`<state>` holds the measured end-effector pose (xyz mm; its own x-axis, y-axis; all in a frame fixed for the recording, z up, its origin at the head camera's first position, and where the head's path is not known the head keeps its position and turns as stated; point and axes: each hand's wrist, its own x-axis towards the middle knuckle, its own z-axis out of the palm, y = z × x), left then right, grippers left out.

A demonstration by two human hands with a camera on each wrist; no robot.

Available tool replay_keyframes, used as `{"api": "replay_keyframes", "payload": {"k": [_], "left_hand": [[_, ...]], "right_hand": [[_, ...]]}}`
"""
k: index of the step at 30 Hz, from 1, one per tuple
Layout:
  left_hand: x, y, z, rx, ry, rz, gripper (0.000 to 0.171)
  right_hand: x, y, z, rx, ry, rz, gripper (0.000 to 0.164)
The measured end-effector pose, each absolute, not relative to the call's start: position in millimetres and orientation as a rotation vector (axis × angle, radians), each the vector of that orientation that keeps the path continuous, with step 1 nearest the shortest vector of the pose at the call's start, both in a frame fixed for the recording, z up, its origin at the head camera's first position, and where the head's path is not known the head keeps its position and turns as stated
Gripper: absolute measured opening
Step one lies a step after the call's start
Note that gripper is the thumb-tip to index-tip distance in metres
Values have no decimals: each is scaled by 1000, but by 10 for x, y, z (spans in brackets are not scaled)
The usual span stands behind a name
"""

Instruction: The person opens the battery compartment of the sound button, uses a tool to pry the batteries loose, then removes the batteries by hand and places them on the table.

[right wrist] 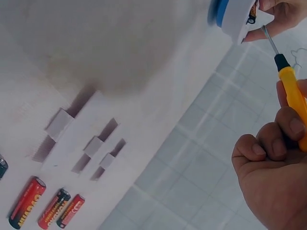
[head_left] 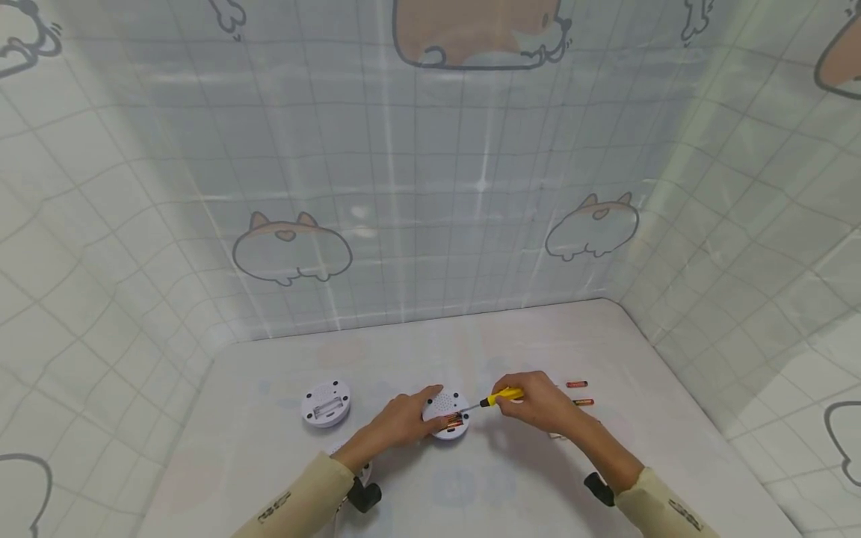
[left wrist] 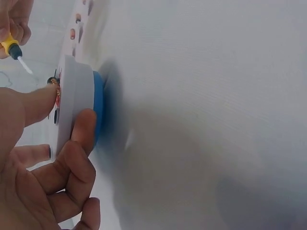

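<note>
My left hand (head_left: 403,420) grips a round white device (head_left: 441,403) with a blue lower part (left wrist: 98,103). Its perforated face with small dark feet is turned up. Red-and-black batteries (head_left: 455,421) sit in its compartment, and my left thumb (left wrist: 41,103) presses there. In my right hand (head_left: 536,401) is a yellow screwdriver (head_left: 506,394) with a black collar, held by the handle. The screwdriver's metal tip (left wrist: 26,66) points at the compartment, a small gap from the batteries in both wrist views.
Another white device (head_left: 326,405) stands at left, its compartment bare. A further one (head_left: 366,471) is partly hidden by my left forearm. Loose batteries (right wrist: 27,202) and three small white covers (right wrist: 60,125) lie on the table at right. Patterned sheeting (head_left: 430,187) walls the table's back and sides.
</note>
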<state>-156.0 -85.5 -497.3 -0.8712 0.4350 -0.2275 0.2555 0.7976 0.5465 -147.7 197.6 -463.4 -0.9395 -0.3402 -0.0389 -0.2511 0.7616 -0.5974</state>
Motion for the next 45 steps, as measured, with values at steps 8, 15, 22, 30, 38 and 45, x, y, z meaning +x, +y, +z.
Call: {"api": "replay_keyframes", "payload": {"k": [8, 15, 22, 30, 38, 45], "left_hand": [[-1546, -851, -4928, 523, 2644, 735, 74], [-1551, -853, -4946, 553, 2642, 741, 74], [-1542, -861, -4948, 556, 2633, 731, 75], [-1536, -866, -4979, 536, 2632, 747, 75], [-1545, -849, -5000, 530, 2660, 733, 75], [-1543, -841, -4992, 534, 2646, 744, 75]], "right_hand": [[-1456, 1942, -4594, -563, 2780, -811, 11], [-1431, 1902, -4562, -604, 2814, -698, 15], [-1379, 1844, -4531, -684, 2879, -548, 17], [-1379, 1830, -4538, -732, 2868, -571, 17], [-1446, 1943, -4665, -660, 2775, -796, 13], [-1488, 2006, -4750, -588, 2713, -915, 10]]}}
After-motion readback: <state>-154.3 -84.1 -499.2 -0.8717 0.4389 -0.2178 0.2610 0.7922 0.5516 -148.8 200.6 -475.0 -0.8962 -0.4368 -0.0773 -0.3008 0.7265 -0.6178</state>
